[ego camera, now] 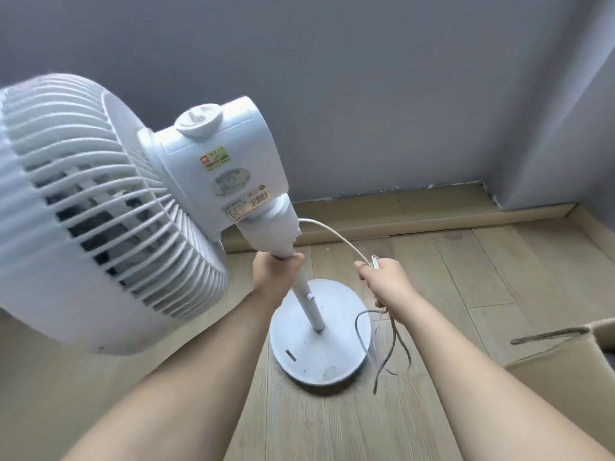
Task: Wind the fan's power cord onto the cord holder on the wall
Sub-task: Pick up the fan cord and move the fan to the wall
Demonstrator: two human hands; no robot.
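The white pedestal fan (100,207) fills the view from nine o'clock to centre, its round base (309,361) on the wooden floor (466,261) near the grey wall (366,94). The left hand (278,272) is wrapped around the pole (311,304) just under the neck, likely to steady the fan. At three o'clock of it, the right hand (382,276) is closed on the power cord (336,232), gathering slack; loose loops dangle below. No cord holder is in view.

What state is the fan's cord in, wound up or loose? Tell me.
Loose. The cord arcs free from the fan neck into the right hand, and its slack dangles below. No holder is in view.
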